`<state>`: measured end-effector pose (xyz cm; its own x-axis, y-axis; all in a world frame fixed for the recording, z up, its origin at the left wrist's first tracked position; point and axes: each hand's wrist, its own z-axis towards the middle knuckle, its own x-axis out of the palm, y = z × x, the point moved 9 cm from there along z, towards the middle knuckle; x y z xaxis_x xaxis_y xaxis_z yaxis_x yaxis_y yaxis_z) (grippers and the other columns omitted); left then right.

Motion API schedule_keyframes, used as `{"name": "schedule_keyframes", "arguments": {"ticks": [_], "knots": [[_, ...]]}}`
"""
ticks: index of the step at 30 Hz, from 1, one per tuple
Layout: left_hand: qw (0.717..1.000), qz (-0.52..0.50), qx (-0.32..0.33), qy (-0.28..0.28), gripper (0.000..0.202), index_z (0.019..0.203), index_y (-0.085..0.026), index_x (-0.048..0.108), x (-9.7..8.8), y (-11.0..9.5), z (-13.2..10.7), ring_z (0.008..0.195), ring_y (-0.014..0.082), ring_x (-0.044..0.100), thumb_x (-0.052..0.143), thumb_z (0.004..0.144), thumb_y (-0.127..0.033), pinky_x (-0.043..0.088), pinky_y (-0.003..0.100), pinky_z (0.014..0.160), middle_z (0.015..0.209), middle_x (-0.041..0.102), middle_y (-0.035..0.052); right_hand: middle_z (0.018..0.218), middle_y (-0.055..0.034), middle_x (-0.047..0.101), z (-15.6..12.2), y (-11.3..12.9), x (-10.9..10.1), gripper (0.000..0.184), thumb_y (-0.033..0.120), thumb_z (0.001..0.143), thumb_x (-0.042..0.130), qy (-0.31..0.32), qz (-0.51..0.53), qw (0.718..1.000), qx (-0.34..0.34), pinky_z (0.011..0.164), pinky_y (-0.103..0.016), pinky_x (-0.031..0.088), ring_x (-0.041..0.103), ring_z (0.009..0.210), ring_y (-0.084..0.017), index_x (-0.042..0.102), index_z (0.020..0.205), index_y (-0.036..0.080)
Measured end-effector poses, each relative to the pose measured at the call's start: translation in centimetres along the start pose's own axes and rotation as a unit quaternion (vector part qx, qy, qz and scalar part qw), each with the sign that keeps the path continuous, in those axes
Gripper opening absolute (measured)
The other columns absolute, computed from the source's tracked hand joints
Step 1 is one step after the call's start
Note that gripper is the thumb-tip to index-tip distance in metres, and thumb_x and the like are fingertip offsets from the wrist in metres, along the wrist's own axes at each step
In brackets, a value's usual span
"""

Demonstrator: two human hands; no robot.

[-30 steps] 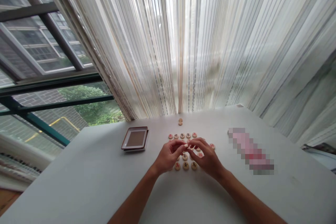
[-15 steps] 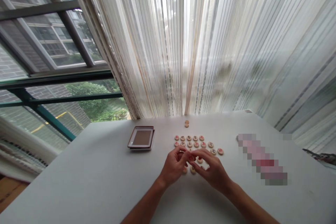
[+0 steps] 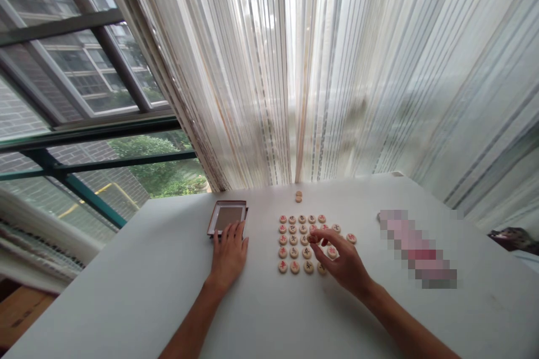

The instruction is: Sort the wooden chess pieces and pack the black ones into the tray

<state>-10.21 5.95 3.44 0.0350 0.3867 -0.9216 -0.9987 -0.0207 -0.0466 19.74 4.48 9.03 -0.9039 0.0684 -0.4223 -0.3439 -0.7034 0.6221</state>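
Note:
Round wooden Chinese chess pieces [image 3: 283, 252] with red and black characters lie in rows on the white table. Between my right hand's [image 3: 342, 261] thumb and fingertips is one chess piece [image 3: 312, 238], held over the rows; this hand hides some pieces beneath it. My left hand [image 3: 229, 252] lies palm down with its fingers stretched out, fingertips at the near edge of a shallow square box [image 3: 229, 219] with a brown inside and a dark red rim. Nothing shows in the left hand.
Two more chess pieces [image 3: 298, 197] lie close together near the table's far edge. A blurred-out pinkish long object [image 3: 416, 249] is on the right side of the table [image 3: 126, 297]. Behind the far edge hang striped sheer curtains [image 3: 269, 95]; a window [image 3: 88, 73] is at left.
My hands have parted. The left one let go of the chess pieces area and moved left to the box; the right stays over the rows, pinching a piece. More rows now show.

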Motion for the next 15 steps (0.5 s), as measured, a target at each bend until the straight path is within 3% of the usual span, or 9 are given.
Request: {"name": "schedule_keyframes", "arguments": {"ticks": [8,15], "knots": [[1.000,0.010,0.000,0.011,0.048,0.143,-0.023,0.048,1.5,-1.4,4.4,0.132,0.0319,0.045,0.038,0.097,-0.020,0.015,0.061,0.116,0.145,0.054,0.0103,0.098,-0.0053,0.074,0.0,-0.4,-0.3,0.025,0.022,0.092,0.060,-0.009,0.005,1.000,0.004,0.072,-0.036,0.059,0.068,0.078,-0.019,0.062,0.117,0.026],[1.000,-0.007,-0.003,0.015,0.048,0.145,-0.023,0.046,2.6,-1.5,6.9,0.133,0.0328,0.044,0.036,0.098,-0.020,0.014,0.062,0.116,0.145,0.054,0.0091,0.097,-0.0056,0.073,-0.1,-1.0,-0.2,0.028,0.021,0.093,0.060,-0.007,0.022,1.000,0.015,0.073,-0.036,0.058,0.067,0.082,-0.020,0.061,0.121,0.025]]}}
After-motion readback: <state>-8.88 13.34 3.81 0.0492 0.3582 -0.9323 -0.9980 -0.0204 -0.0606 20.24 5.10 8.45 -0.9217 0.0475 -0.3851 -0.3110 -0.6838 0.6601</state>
